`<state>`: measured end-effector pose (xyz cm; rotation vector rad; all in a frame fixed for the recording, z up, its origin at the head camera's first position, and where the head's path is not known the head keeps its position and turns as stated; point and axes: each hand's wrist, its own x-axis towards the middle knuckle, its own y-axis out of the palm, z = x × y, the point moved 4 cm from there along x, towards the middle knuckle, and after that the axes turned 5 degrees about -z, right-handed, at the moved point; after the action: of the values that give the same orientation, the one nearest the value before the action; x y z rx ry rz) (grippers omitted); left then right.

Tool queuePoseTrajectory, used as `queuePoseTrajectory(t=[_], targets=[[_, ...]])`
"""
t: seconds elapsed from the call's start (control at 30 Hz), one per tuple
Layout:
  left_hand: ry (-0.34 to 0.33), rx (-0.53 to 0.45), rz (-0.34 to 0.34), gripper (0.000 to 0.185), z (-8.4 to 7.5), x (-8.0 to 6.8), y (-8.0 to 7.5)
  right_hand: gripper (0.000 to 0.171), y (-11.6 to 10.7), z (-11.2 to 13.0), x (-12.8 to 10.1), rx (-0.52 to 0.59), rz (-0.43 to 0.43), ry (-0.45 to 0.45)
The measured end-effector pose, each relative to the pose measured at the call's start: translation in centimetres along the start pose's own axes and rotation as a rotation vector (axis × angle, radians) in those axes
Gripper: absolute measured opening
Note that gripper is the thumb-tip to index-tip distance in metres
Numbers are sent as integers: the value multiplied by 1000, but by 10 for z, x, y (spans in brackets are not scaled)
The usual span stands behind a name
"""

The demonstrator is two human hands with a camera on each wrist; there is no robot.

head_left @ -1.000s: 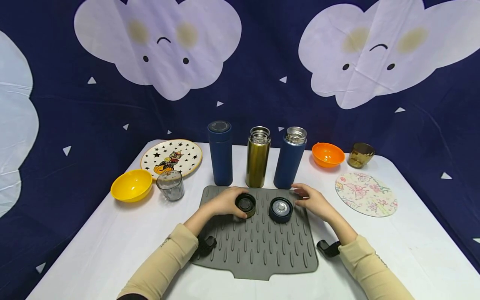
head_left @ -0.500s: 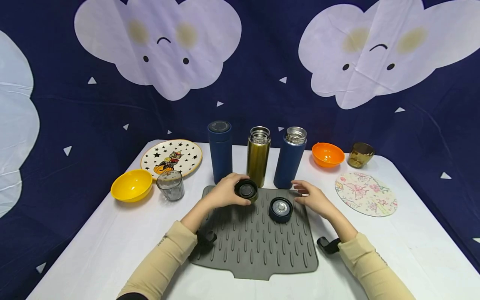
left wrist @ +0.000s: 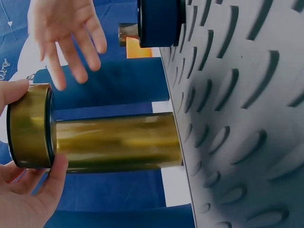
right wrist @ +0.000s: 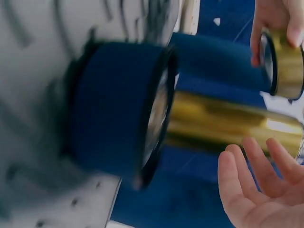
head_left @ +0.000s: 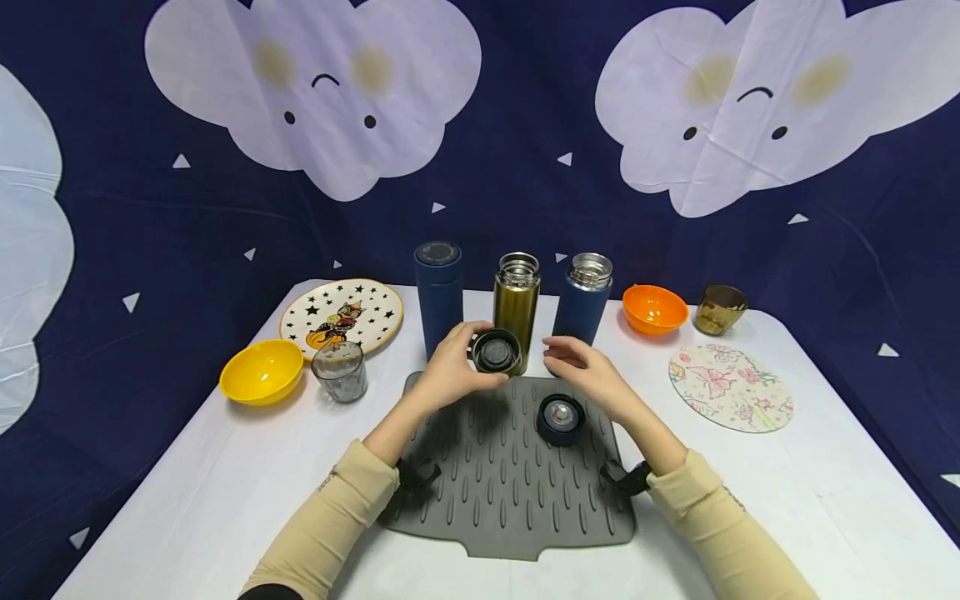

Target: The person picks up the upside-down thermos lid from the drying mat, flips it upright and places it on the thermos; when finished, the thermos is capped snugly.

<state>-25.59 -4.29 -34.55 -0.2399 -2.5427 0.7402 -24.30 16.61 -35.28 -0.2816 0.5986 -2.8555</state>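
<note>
On the ribbed grey silicone mat (head_left: pixel 517 492) one round dark-blue lid (head_left: pixel 560 418) lies alone. Just beyond it, the left hand (head_left: pixel 448 372) grips one gold-sided lid (head_left: pixel 496 352), raised off the mat in front of the gold steel flask (head_left: pixel 515 302); a second ago it rested on the mat. The right hand (head_left: pixel 588 375), fingers spread and holding nothing, has drifted toward it. Three flasks stand behind: two blue (head_left: pixel 438 292) (head_left: pixel 583 300), one gold. The white bench (head_left: pixel 225 483) also carries two bowls, yellow (head_left: pixel 262 371) and orange (head_left: pixel 655 308).

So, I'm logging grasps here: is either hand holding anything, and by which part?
The left hand holds the gold lid by its side wall, fingers and thumb curled round it. The right hand is open and holds nothing.
</note>
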Motion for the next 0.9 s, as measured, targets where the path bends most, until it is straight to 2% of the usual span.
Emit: queuePoseTrajectory(t=[0.27, 0.43, 0.77, 0.9], targets=[[45, -1, -53, 74, -8, 2, -1, 50, 21, 12, 10, 110, 81, 129], [51, 3, -52, 74, -11, 2, 1, 51, 26, 11, 15, 144, 69, 192], [79, -26, -59, 76, -11, 2, 2, 49, 27, 9, 17, 178, 32, 187], [40, -55, -17, 83, -8, 2, 3, 47, 28, 10, 16, 232, 20, 159]])
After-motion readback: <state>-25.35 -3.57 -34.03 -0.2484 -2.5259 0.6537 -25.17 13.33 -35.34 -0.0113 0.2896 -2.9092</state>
